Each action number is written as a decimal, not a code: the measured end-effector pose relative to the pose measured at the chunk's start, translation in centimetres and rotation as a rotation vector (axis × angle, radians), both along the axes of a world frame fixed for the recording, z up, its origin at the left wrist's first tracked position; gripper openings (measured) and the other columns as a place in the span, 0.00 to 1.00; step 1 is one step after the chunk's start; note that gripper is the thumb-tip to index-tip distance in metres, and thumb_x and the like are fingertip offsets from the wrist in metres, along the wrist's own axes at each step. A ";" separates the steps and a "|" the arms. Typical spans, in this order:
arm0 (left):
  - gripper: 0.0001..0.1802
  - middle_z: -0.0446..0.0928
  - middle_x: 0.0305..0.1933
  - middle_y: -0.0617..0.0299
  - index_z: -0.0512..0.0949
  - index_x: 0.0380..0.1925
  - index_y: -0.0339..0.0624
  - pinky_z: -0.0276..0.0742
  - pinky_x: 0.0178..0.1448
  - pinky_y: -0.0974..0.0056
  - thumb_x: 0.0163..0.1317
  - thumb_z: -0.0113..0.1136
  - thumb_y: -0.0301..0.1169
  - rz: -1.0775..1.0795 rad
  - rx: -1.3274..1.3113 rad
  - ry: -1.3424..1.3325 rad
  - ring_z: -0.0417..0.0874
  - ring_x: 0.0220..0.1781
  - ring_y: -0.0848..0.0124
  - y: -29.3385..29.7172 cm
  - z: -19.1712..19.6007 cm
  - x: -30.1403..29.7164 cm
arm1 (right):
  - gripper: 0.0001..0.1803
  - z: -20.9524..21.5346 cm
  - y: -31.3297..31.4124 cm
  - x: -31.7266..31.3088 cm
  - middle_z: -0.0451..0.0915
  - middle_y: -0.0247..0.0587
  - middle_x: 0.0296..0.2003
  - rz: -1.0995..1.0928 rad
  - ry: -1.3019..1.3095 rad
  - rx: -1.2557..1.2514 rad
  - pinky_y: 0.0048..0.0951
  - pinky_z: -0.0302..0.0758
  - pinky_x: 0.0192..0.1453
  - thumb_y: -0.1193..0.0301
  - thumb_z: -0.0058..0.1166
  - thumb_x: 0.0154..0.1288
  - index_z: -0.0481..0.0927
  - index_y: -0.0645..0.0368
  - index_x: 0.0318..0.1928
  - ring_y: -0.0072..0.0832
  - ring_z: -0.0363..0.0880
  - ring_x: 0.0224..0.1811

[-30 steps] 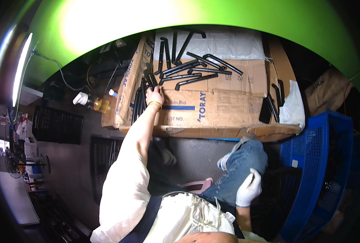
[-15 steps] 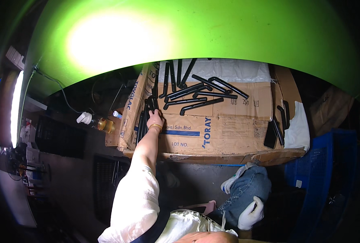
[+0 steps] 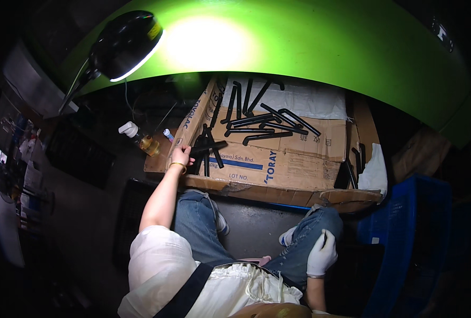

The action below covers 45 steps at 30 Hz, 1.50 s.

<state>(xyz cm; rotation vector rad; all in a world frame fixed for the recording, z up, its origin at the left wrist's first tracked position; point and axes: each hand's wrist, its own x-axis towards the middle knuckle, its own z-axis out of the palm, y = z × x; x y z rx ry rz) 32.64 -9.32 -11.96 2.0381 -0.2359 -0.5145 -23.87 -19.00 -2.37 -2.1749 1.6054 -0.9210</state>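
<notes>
Black bar point(image 3: 212, 147) in left hand point(image 3: 181, 155)

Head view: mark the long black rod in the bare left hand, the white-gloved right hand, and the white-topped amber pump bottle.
Long black rod point(image 3: 211, 147): head view, middle of its exposed length.
White-gloved right hand point(image 3: 322, 257): head view, middle of the hand.
White-topped amber pump bottle point(image 3: 149, 144): head view, amber body.

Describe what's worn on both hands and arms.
The left hand is ungloved, with a thin yellowish band at the wrist and a loose, cream-white sleeve ending near the elbow. The right hand wears a white glove; the right sleeve is unclear.
</notes>
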 end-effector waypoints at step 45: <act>0.28 0.74 0.62 0.50 0.74 0.59 0.49 0.70 0.67 0.51 0.59 0.63 0.43 -0.686 0.589 -0.388 0.72 0.66 0.51 -11.1 -5.5 -10.3 | 0.11 1.5 -3.5 5.9 0.71 0.29 0.29 0.288 -0.916 1.016 0.15 0.59 0.20 0.72 0.45 0.76 0.74 0.62 0.54 0.11 0.62 0.20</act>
